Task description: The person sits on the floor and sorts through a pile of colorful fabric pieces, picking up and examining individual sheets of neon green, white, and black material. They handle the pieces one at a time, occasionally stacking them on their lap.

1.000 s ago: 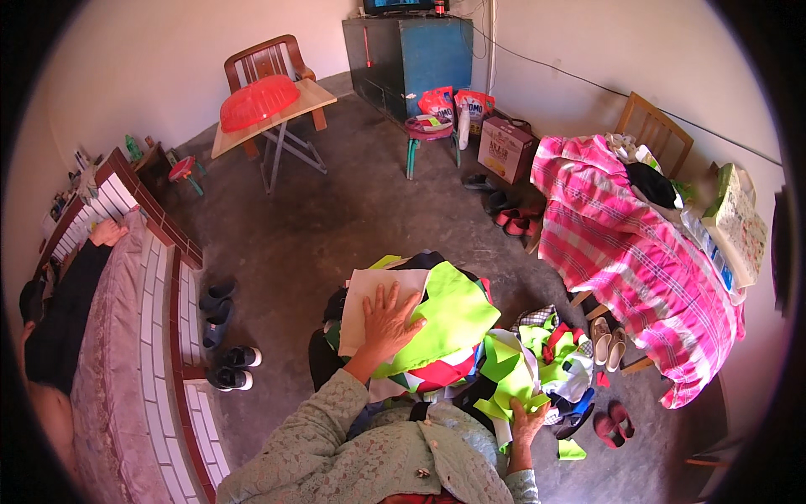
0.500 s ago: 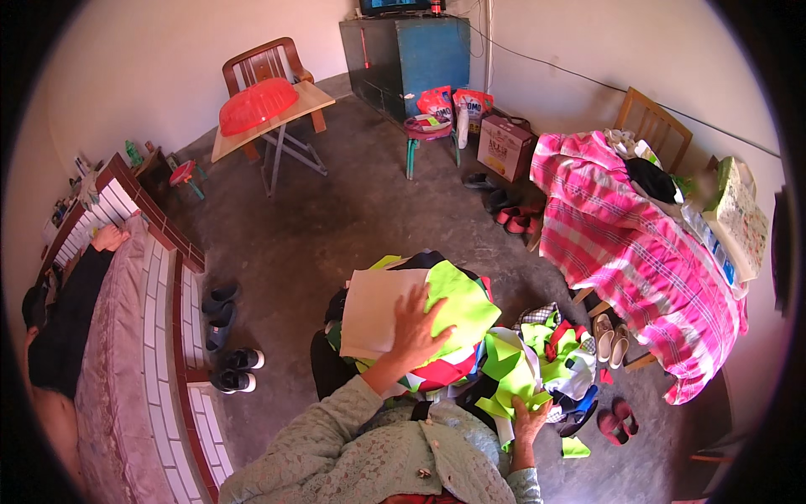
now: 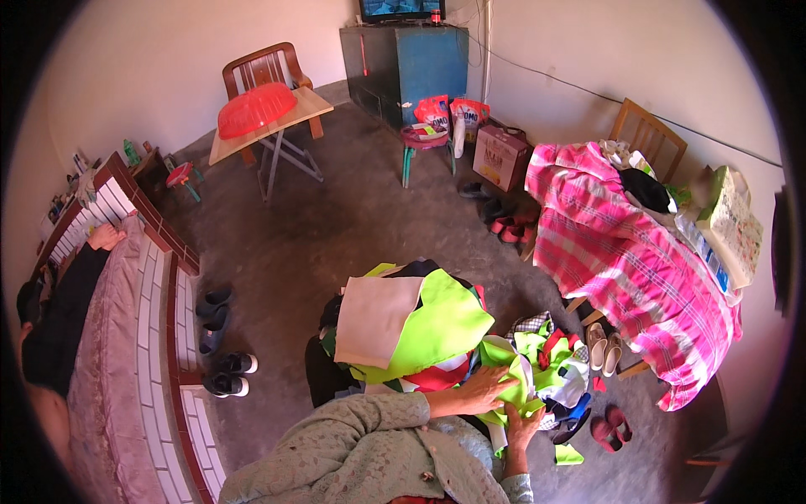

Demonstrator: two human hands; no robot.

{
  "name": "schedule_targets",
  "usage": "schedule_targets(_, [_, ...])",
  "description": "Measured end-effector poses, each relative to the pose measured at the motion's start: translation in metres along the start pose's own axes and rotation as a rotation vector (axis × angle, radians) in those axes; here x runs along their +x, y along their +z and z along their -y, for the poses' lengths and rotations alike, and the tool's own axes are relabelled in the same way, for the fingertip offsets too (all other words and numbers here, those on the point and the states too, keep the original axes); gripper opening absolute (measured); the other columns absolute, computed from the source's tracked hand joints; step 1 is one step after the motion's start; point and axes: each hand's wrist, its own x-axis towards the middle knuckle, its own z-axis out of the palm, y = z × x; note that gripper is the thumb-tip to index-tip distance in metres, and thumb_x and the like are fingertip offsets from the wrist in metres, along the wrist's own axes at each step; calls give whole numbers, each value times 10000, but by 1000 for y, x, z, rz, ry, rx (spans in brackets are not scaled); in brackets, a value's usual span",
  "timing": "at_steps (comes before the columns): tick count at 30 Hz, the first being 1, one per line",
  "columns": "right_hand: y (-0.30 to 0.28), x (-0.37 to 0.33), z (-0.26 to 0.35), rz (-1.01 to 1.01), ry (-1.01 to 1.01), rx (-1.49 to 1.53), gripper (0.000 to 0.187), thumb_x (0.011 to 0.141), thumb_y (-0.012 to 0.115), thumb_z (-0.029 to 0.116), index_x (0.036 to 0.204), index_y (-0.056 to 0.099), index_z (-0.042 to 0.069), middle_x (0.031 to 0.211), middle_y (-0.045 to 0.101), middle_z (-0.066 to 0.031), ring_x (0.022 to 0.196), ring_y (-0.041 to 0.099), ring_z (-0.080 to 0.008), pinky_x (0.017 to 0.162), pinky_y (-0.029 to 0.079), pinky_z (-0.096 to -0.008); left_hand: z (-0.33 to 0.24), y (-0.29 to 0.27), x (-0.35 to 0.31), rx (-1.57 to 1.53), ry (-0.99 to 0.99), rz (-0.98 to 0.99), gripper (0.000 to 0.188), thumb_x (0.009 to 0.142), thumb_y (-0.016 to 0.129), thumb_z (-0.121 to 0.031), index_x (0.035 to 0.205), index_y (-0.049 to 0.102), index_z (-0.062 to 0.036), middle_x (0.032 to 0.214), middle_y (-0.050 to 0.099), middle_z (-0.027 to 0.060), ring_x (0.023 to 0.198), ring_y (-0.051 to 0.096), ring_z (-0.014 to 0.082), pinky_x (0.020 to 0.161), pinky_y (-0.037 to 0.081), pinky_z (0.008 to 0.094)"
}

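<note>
My left hand reaches across to the right, its fingers closed on a lime-green fabric scrap. Below it, my right hand grips the lower edge of the same bunch of lime-green scraps, which partly hides its fingers. In front of my lap is a heap of cloth pieces. A pale beige cloth piece and a large lime-green cloth piece lie flat on top of it. Red, white and dark cloth shows underneath. More mixed scraps lie heaped just right of my hands.
A small lime-green offcut and dark red shoes lie on the floor at right. A pink plaid cloth drapes over furniture beyond. Dark shoes stand by the tiled bed edge, where another person lies. A folding table holds a red cover.
My left hand has left the top of the cloth heap and moved right to the lime-green scraps beside my right hand. My right hand stays at the scraps.
</note>
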Motion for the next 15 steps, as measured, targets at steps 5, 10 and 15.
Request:
schedule_targets(5, [-1, 0, 13, -9, 33, 64, 610, 606, 763, 197, 1096, 502, -56, 1059, 479, -152, 1012, 462, -304, 909, 365, -399, 3, 0, 6, -288, -170, 58, 494, 721, 679, -145, 1184, 510, -128, 1126, 487, 156, 1031, 506, 330, 845, 411, 412])
schedule_targets(10, [-1, -1, 15, -9, 45, 80, 623, 601, 768, 196, 1104, 498, -53, 1063, 474, -149, 1021, 459, -304, 919, 362, -398, 12, 17, 12, -695, -204, -181, 259, 737, 644, -59, 992, 597, -56, 902, 586, 107, 833, 589, 231, 754, 464, 350])
schedule_targets(15, [-1, 0, 7, 6, 22, 62, 621, 604, 765, 188, 1108, 495, -55, 1074, 468, -148, 1021, 459, -303, 915, 365, -396, 17, 19, 16, -1030, -324, -187, 119, 749, 597, 30, 860, 617, -12, 717, 597, 48, 650, 545, 107, 627, 461, 262])
